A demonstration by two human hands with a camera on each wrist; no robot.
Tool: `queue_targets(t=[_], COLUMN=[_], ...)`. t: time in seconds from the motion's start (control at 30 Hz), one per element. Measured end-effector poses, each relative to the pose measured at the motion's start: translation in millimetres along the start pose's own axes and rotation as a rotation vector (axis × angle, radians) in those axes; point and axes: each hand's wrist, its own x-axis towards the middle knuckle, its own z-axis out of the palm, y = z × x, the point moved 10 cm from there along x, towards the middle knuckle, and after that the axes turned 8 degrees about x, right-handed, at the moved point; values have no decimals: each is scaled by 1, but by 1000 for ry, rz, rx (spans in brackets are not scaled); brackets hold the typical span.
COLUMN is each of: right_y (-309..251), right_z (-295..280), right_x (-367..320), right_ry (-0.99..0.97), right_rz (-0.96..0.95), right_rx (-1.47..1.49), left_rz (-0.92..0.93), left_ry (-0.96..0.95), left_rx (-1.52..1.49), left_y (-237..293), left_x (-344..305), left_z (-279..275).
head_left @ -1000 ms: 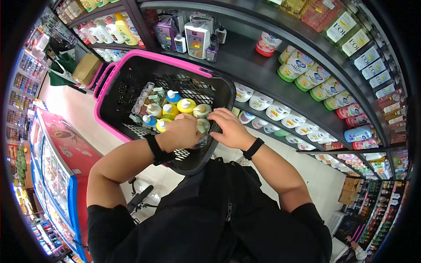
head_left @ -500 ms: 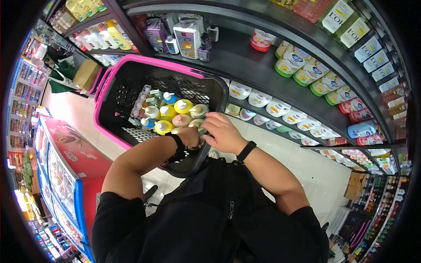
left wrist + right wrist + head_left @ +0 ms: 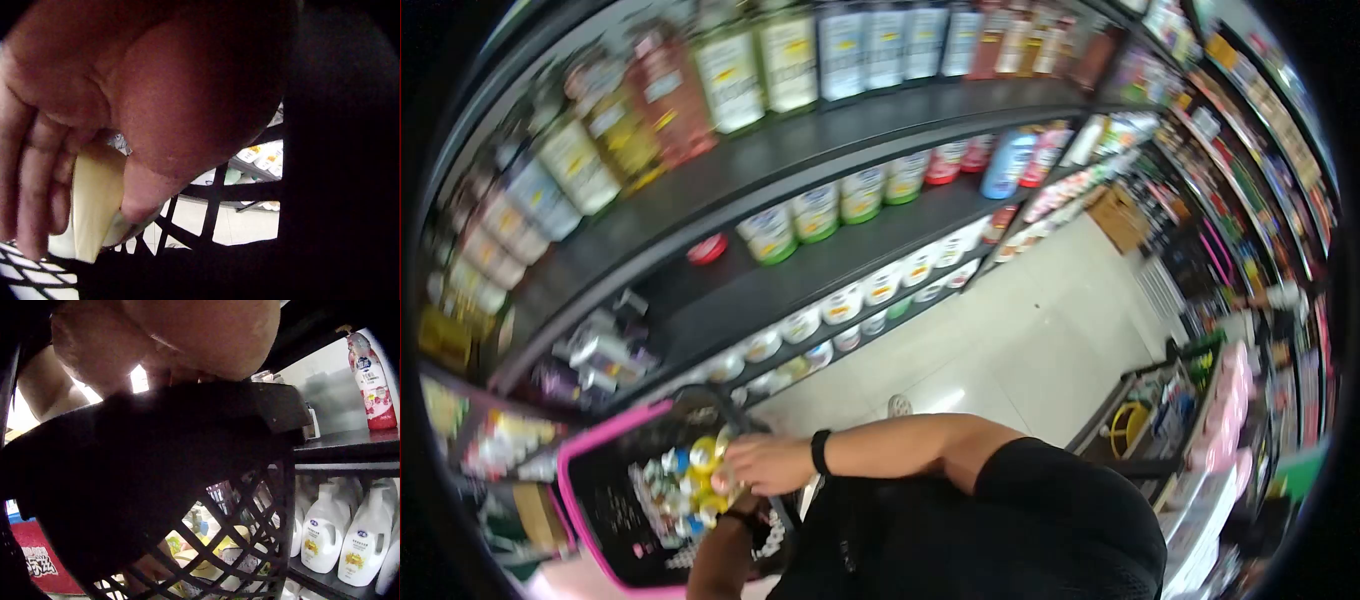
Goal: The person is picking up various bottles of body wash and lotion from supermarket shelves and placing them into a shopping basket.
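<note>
A black basket with a pink rim holds several pump bottles in yellow, blue and pale colours, standing close together. My left hand is down inside the basket, its thumb and fingers around the cream-coloured top of a pump bottle. From the head view that hand is mostly hidden behind the right one and the basket side. My right hand lies over the basket's near edge, fingers extended toward the bottles. In the right wrist view its palm is above the dark rim, and the fingertips are hidden behind it.
Dark shelves run alongside the basket, with green-and-white bottles and white jugs on them. Tall pump bottles line the upper shelf. Pale tiled floor stretches to the right, with a low stand at its edge.
The head view has swung right, bringing the basket to the lower left and showing more shelf and aisle. My left hand has sunk lower into the basket; the right stays at the rim.
</note>
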Motion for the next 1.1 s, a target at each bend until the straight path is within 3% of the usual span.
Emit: queue_targets(t=[0.13,0.27,0.3,0.33,0.4,0.43,0.5,0.53,0.57,0.63,0.7,0.77,0.83,1.0,1.1], right_y=[9,69,92,128,175,199,218,200,236,190,170,193,177,170,165], right_z=[-28,-88,-105,-116,-155,-177,-236,-271,-295,-371,-442,-510,-563,-637,-646], right_x=[-23,-116,-155,-203,-311,-368,-484,-517,-584,-610,-629,-661,-650,-611,-584], right_ry=[141,351,376,440,726,774,1102,1243,1297,1506,1608,1697,1660,1566,1483], right_rz=[109,427,558,622,857,990,1222,1272,1259,1175,1163,740,861,656,564], right_rx=[114,54,36,-86,18,-34,-316,-266,-370,-412,-284,-267,-75,67,220], left_rz=[4,38,28,-198,-238,-257,-289,-350,-388,-378,-459,-429,-270,11,36], left_ry=[-58,-43,39,277,568,696,1000,946,965,974,1020,1068,1048,906,859], left_rx=[26,-19,-59,-239,-320,-339,-481,-527,-445,-459,-463,-473,-528,-418,-477], left_y=[-12,-11,-5,-7,-8,-10,3,4,8,54,64,75,123,237,266], left_x=[-10,-43,-61,-98,-135,-149,-183,-188,-190,-203,-191,-161,-136,-76,-50], left_z=[-1,-36,-69,-132,-187,-205,-252,-260,-268,-321,-322,-315,-343,-398,-416])
